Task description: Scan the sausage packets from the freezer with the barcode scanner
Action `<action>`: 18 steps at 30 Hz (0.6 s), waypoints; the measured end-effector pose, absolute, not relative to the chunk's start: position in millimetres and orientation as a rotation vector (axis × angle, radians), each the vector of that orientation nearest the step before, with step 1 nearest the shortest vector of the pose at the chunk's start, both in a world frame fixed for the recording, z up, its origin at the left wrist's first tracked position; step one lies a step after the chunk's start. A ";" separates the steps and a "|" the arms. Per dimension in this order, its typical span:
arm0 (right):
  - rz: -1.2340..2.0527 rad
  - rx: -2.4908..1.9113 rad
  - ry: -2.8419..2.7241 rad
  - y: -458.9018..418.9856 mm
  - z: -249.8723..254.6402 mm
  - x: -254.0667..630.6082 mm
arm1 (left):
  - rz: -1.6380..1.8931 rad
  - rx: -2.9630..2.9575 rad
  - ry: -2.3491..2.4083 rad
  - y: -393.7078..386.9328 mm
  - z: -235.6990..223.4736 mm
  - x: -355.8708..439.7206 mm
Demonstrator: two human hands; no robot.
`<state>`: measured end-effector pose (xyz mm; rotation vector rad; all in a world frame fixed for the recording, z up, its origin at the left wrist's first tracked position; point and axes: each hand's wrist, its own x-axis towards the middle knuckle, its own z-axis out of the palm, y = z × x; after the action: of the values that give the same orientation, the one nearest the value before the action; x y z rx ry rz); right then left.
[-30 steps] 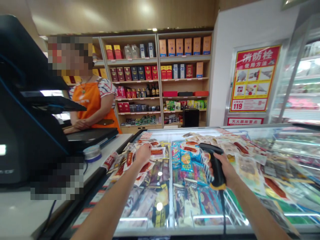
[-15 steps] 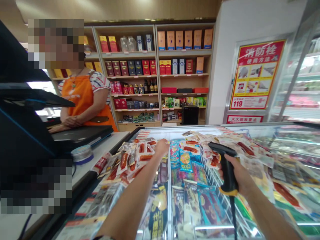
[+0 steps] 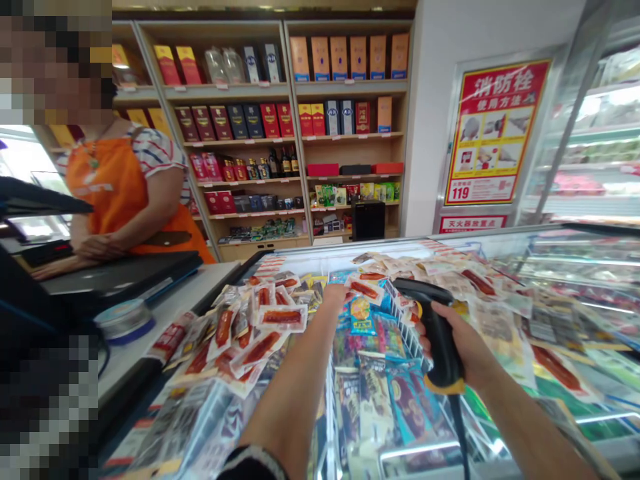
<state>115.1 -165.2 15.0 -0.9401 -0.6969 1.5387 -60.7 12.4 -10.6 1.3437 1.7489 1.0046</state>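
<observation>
My left hand (image 3: 336, 293) reaches over the freezer's glass top to the left end of a clear-wrapped sausage packet (image 3: 364, 289). Its fingers are mostly hidden behind the hand, so whether they grip the packet does not show. In my right hand (image 3: 463, 340) is a black and yellow barcode scanner (image 3: 443, 333), its head pointing left toward that packet. A cable hangs from its handle. Left of my left forearm lies a heap of similar sausage packets (image 3: 283, 318). More packets (image 3: 480, 283) are spread out on the right.
Blue ice-cream packs (image 3: 413, 403) sit in a wire basket (image 3: 327, 400) under the glass. A counter (image 3: 220, 273) with a laptop-like black device (image 3: 123, 277) and a round tub (image 3: 125, 321) borders the left. A person in an orange apron (image 3: 110, 180) stands behind it.
The view has turned slightly right and down. My left hand has moved right to the sausage packet's end. The scanner stays in my right hand.
</observation>
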 end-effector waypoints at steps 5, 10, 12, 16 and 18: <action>1.634 -0.904 -0.717 -170.3 15.6 99.0 | 1.016 1.228 1.618 -10.9 -6.7 -79.2; 1.699 -0.899 -0.766 -170.2 10.0 89.3 | 1.063 1.167 1.567 -37.4 -2.0 -84.6; 1.704 -0.894 -0.787 -169.4 7.9 88.8 | 1.078 1.151 1.538 -46.2 -2.2 -83.3; 1.733 -0.875 -0.804 -169.9 6.9 89.6 | 1.105 1.133 1.477 -57.8 -2.5 -79.8; 1.731 -0.872 -0.804 -170.8 7.4 89.7 | 1.112 1.134 1.463 -60.4 -1.7 -79.8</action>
<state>89.7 -170.8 7.4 -0.8724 -0.8035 1.7312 -79.8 -60.4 -1.7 1.1339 1.4626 1.1122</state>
